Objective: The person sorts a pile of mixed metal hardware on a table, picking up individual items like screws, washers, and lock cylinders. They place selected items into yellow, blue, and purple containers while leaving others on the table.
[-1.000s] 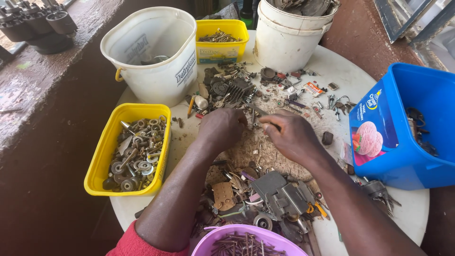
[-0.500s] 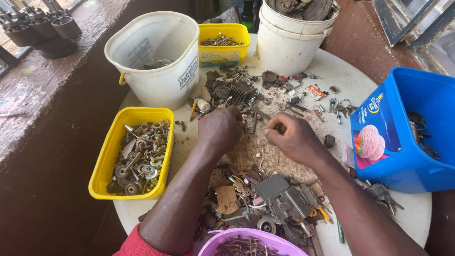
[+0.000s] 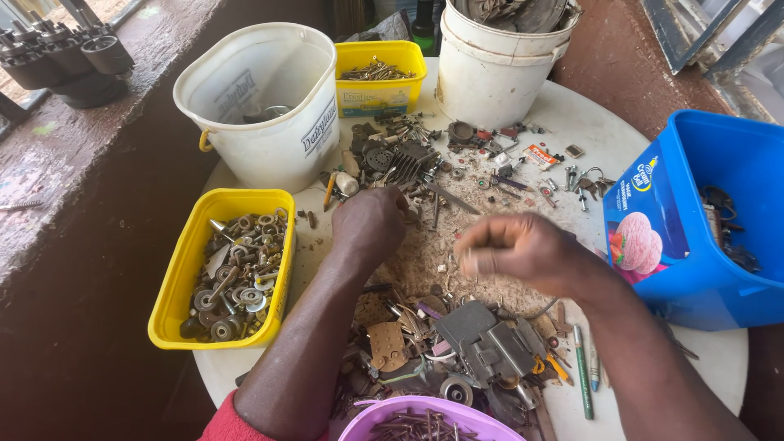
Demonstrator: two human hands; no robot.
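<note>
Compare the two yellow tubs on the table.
The near yellow tub sits by the left hand and is piled with washers, nuts and rings; the far yellow tub stands behind the white bucket and holds thin screw-like pieces. The near one looks longer, its end toward the camera; the far one shows its labelled side. Both are rectangular, open-topped and plastic.

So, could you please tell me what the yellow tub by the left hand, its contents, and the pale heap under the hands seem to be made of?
The yellow tub looks like glossy moulded plastic with thin, smooth walls. The washers and nuts inside look like metal, dull grey and partly rust-brown. The pale heap looks like wood shavings or sawdust, tan and flaky, though that is uncertain.
</note>
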